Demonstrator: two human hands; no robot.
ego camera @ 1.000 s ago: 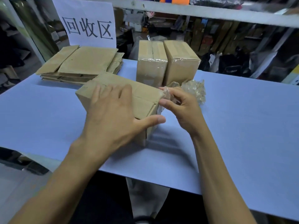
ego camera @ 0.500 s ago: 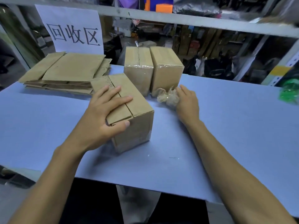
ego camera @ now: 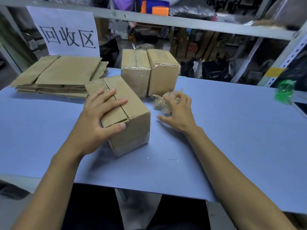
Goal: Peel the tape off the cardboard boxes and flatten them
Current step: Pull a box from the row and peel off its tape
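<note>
A brown cardboard box (ego camera: 134,113) stands on the blue table (ego camera: 232,138) with its top seam bare of tape. My left hand (ego camera: 98,120) grips its left top flap, fingers flat on top and thumb hooked at the near edge. A crumpled wad of clear tape (ego camera: 162,103) lies on the table just right of the box. My right hand (ego camera: 178,113) hovers over the wad with fingers loosely spread, holding nothing. Two boxes with tape on them, one (ego camera: 135,72) beside the other (ego camera: 163,70), stand behind.
A stack of flattened cardboard (ego camera: 58,77) lies at the back left under a white paper sign (ego camera: 66,30). A green object (ego camera: 284,92) sits at the table's right edge. Metal shelving (ego camera: 199,22) with clutter runs along the back.
My right hand has dropped the peeled tape wad onto the table and drawn back a little toward me. The box now stands flat under my left hand.
</note>
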